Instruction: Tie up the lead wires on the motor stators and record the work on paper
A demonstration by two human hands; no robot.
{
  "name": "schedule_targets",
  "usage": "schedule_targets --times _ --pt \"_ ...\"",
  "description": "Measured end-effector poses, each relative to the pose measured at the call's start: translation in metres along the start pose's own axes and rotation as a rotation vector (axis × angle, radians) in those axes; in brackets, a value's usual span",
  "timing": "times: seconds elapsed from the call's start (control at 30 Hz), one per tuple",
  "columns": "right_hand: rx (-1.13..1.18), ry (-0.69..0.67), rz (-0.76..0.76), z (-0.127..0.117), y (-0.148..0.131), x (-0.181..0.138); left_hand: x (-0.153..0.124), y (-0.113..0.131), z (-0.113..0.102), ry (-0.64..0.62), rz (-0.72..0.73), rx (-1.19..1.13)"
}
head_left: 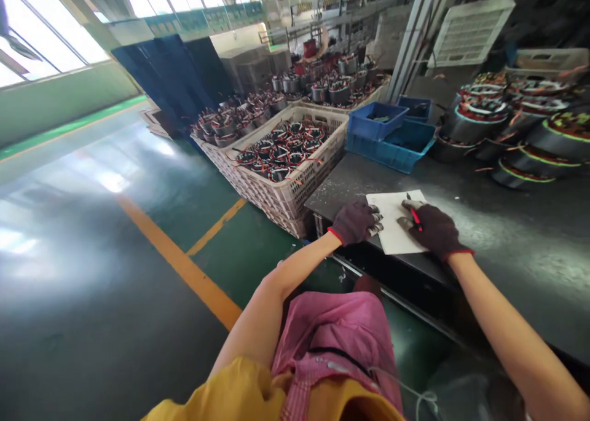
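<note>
White sheet of paper point(395, 221) lies flat at the near-left corner of the dark worktable point(498, 224), one corner overhanging the table edge; right hand point(433, 229), in a dark glove with red cuff, rests on the sheet's right side, fingers closed around a red-and-black pen point(413, 213) whose tip points up the page; left hand point(357, 222), same kind of glove, lies on the sheet's left edge — fingers curled loosely, fingertips pressing the paper, gripping nothing. Beyond the sheet: blue plastic bins point(387, 135) on the table, nested one in another; to their right, stacked wound motor stators point(520, 132) with copper coils — details blurred. Left of the table, on the green floor point(92, 255), a white lattice crate point(295, 184) full of smaller stators, more crates behind it; yellow floor line point(184, 267) runs diagonally past. Person's pink apron point(336, 329) and yellow sleeve point(230, 390) show at bottom.
</note>
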State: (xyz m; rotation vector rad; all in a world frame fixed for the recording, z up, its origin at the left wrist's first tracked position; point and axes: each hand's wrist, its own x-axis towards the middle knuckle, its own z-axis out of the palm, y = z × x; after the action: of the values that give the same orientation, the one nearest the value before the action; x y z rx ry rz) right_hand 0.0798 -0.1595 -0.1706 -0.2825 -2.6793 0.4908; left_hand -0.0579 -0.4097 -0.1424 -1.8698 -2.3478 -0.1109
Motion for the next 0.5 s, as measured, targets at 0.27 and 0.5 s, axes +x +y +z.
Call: schedule_targets --times 0.27,0.5 --pt "0.54 0.326 0.179 0.034 0.002 0.046 0.004 -0.006 0.008 -0.029 -0.015 -0.046" --pt "0.715 0.303 0.228 0.03 -0.011 0.042 0.0 -0.001 0.002 -0.033 -0.069 -0.025"
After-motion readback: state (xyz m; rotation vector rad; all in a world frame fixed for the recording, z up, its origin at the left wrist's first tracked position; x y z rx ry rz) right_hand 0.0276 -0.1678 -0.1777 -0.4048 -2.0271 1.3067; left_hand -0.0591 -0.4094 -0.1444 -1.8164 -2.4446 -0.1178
